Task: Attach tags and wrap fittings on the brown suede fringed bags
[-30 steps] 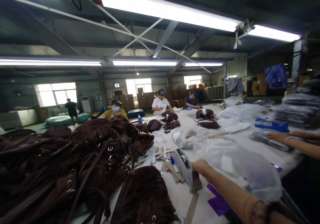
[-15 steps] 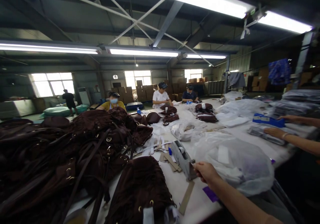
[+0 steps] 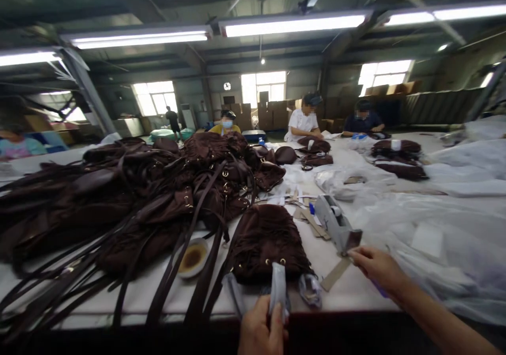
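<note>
A dark brown bag (image 3: 269, 233) with fringe and gold eyelets lies in front of me, near the table edge. My left hand (image 3: 263, 326) is closed around the lower end of a strap in grey wrapping (image 3: 278, 284) at the bag's near side. Another wrapped piece (image 3: 310, 290) lies just right of it. The fingers of my right hand (image 3: 373, 270) are pinched together at the front end of a grey tape dispenser (image 3: 334, 223); what they hold is too small to make out. Flat beige strips (image 3: 336, 275) lie beside the dispenser.
A large heap of brown bags (image 3: 150, 202) with trailing straps covers the left side. Between straps sits a bowl (image 3: 193, 260) with a brown stain. Clear plastic bags (image 3: 427, 239) spread over the right. Several people work across the table, one in a white shirt (image 3: 301, 123).
My view has swung left and down. The left hand has come into view on the wrapped strap. My right hand stays pinched at the dispenser's front; the co-worker's hands at right are gone from view.
</note>
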The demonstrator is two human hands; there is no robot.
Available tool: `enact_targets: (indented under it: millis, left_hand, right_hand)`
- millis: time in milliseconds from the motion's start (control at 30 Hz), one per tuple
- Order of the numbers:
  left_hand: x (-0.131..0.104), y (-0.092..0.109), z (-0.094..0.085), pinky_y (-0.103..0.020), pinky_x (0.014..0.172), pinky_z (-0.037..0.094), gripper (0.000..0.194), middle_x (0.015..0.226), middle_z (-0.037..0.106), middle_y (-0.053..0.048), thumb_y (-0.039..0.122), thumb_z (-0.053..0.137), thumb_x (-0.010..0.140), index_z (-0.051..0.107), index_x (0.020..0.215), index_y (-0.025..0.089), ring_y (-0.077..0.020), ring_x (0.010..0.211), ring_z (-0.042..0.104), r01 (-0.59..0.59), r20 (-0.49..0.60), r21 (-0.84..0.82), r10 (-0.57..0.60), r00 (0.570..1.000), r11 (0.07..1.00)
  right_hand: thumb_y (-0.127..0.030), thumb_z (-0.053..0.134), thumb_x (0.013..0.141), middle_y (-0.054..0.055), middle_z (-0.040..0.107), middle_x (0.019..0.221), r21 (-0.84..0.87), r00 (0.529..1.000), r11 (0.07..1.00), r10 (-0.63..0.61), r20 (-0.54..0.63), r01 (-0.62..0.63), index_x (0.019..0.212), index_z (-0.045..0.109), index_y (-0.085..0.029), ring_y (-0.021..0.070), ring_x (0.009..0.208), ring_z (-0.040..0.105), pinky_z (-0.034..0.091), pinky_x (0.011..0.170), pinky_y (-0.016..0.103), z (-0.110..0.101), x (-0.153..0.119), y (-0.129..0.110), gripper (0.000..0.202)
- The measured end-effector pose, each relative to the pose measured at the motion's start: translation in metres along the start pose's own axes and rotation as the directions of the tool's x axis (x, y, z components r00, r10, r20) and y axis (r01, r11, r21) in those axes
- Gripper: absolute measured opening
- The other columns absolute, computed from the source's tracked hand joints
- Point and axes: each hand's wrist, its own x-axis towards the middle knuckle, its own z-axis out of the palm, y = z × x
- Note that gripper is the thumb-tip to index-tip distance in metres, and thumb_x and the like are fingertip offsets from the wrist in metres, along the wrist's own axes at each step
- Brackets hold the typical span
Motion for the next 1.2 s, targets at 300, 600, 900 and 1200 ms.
enact_targets:
  millis: [300, 600, 900, 1200]
  left_hand:
    - [-0.001, 0.007, -0.014, -0.025, 0.057, 0.047, 0.025, 0.073, 0.07, -0.004, 0.024, 0.038, 0.099, 0.06, 0.088, 0.022, -0.0176, 0.064, 0.068, -0.394, 0.09, 0.394, 0.392, 0.916, 0.83]
    - [-0.003, 0.001, -0.011, -0.026, 0.046, 0.042, 0.027, 0.061, 0.065, -0.002, 0.017, 0.033, 0.1, 0.055, 0.085, 0.022, -0.016, 0.049, 0.063, -0.484, 0.046, 0.617, 0.586, 0.809, 0.62]
    - [-0.006, -0.021, -0.007, -0.027, 0.048, 0.052, 0.034, 0.07, 0.072, -0.01, 0.017, 0.032, 0.101, 0.053, 0.126, 0.008, -0.021, 0.054, 0.069, -0.489, 0.039, 0.691, 0.647, 0.761, 0.533]
    - [-0.001, -0.011, -0.013, -0.025, 0.059, 0.056, 0.027, 0.074, 0.073, -0.009, 0.02, 0.036, 0.1, 0.061, 0.109, 0.016, -0.0204, 0.064, 0.073, -0.506, 0.032, 0.431, 0.548, 0.836, 0.747]
  right_hand:
    - [-0.04, 0.059, 0.08, 0.001, 0.066, 0.06, 0.135, 0.838, 0.976, -0.217, 0.5, 0.172, 0.061, 0.066, -0.018, 0.0145, 0.059, 0.055, 0.04, 0.059, 0.025, 0.109, -0.12, -0.107, 0.029]
    - [-0.034, 0.057, 0.067, -0.002, 0.055, 0.047, -0.068, 0.892, 0.994, -0.046, 0.449, 0.085, 0.049, 0.052, -0.022, 0.0119, 0.048, 0.047, 0.033, 0.048, 0.024, 0.137, -0.108, -0.105, 0.022]
    - [-0.034, 0.058, 0.068, -0.001, 0.055, 0.046, -0.155, 0.918, 0.987, 0.015, 0.397, 0.051, 0.047, 0.05, -0.022, 0.0127, 0.049, 0.048, 0.032, 0.047, 0.024, 0.142, -0.107, -0.105, 0.026]
    - [-0.03, 0.058, 0.073, 0.001, 0.069, 0.057, -0.084, 0.897, 0.985, -0.101, 0.431, 0.151, 0.064, 0.073, -0.019, 0.0159, 0.056, 0.059, 0.041, 0.056, 0.026, 0.128, -0.111, -0.097, 0.021]
